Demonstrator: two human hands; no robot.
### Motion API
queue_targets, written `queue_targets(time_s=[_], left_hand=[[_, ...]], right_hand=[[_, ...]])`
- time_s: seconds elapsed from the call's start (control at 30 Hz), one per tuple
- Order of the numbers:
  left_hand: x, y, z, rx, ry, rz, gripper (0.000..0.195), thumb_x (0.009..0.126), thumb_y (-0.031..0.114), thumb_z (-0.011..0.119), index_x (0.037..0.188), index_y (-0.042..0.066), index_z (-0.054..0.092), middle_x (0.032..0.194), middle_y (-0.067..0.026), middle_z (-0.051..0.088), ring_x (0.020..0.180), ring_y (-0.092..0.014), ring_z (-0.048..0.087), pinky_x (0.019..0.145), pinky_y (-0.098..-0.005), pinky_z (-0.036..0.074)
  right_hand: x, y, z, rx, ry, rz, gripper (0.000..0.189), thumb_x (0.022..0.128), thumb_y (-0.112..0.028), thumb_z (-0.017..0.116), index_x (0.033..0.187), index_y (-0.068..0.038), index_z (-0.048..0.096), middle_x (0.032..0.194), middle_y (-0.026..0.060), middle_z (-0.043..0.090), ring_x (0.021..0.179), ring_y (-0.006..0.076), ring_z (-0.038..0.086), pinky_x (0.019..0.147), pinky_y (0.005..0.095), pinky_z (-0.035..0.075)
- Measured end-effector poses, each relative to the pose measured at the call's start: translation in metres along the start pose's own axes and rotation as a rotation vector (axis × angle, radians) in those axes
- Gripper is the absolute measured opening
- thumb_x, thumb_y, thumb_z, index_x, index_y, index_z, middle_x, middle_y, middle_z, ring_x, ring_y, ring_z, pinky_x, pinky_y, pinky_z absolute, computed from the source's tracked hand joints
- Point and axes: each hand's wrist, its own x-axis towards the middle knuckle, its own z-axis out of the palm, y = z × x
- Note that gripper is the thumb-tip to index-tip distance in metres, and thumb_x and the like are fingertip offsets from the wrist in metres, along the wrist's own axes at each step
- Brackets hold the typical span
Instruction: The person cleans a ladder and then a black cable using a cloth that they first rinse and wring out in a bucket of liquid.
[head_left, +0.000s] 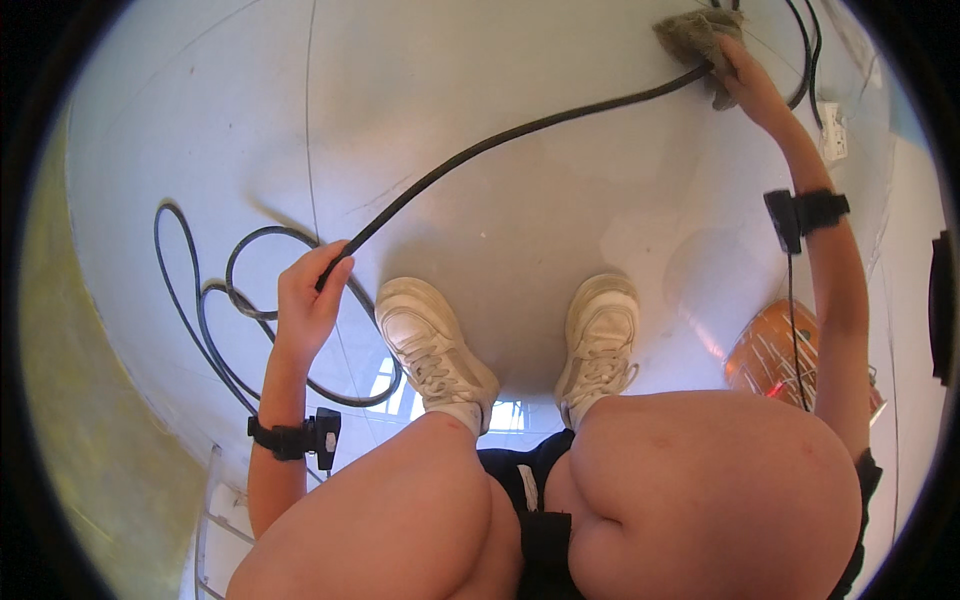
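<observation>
A thick black cable runs in an arc above the tiled floor between my two hands. My left hand grips it at the lower left, thumb laid along the cable. At the upper right my right hand holds a grey-brown rag against the cable, which passes into the cloth. How far the rag wraps around it is hidden. Loose loops of the cable lie on the floor beside and beneath my left hand.
More black cable lies at the upper right beside a white block bearing writing. An orange container with pale streaks stands near my right forearm. My white shoes are between the hands. A metal rack stands at the lower left by a yellowish surface.
</observation>
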Motion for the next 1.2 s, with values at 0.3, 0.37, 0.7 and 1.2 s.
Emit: queue_targets(time_s=[0.3, 0.37, 0.7, 1.2], left_hand=[[0.048, 0.087, 0.041, 0.051, -0.136, 0.143, 0.022, 0.082, 0.009, 0.064, 0.101, -0.001, 0.061, 0.082, -0.0134, 0.063, 0.071, -0.032, 0.06, 0.064, -0.0353, 0.048], [0.054, 0.098, 0.047, 0.085, -0.111, 0.19, 0.025, 0.08, 0.01, 0.065, 0.104, 0.002, 0.059, 0.087, -0.0126, 0.063, 0.077, -0.032, 0.06, 0.067, -0.0365, 0.048], [0.053, 0.003, 0.017, 0.527, 0.375, 0.127, 0.06, 0.078, 0.024, 0.074, 0.125, -0.002, 0.045, 0.129, -0.0191, 0.044, 0.117, -0.039, 0.043, 0.095, -0.0443, 0.038], [0.028, 0.005, 0.066, -0.236, 0.075, -0.439, 0.02, 0.089, 0.013, 0.06, 0.101, 0.001, 0.048, 0.079, -0.0122, 0.061, 0.07, -0.023, 0.062, 0.065, -0.0348, 0.048]], right_hand=[[-0.028, -0.271, 0.078, 0.57, -0.351, -0.201, 0.055, 0.081, -0.011, 0.066, 0.13, 0.0, 0.043, 0.128, 0.0204, 0.049, 0.118, 0.0352, 0.048, 0.099, 0.0399, 0.04], [-0.031, -0.298, 0.085, 0.757, -0.411, -0.118, 0.04, 0.083, -0.016, 0.067, 0.116, -0.001, 0.049, 0.107, 0.0207, 0.058, 0.1, 0.0374, 0.056, 0.085, 0.041, 0.045], [-0.035, -0.213, 0.044, 0.449, -0.182, 0.314, 0.029, 0.089, -0.027, 0.063, 0.095, -0.001, 0.053, 0.079, 0.0193, 0.06, 0.069, 0.035, 0.056, 0.065, 0.0387, 0.046], [-0.052, -0.229, 0.031, 0.324, 0.493, 0.306, 0.04, 0.083, -0.007, 0.058, 0.123, -0.003, 0.054, 0.103, 0.0173, 0.064, 0.092, 0.0258, 0.063, 0.081, 0.0353, 0.049]])
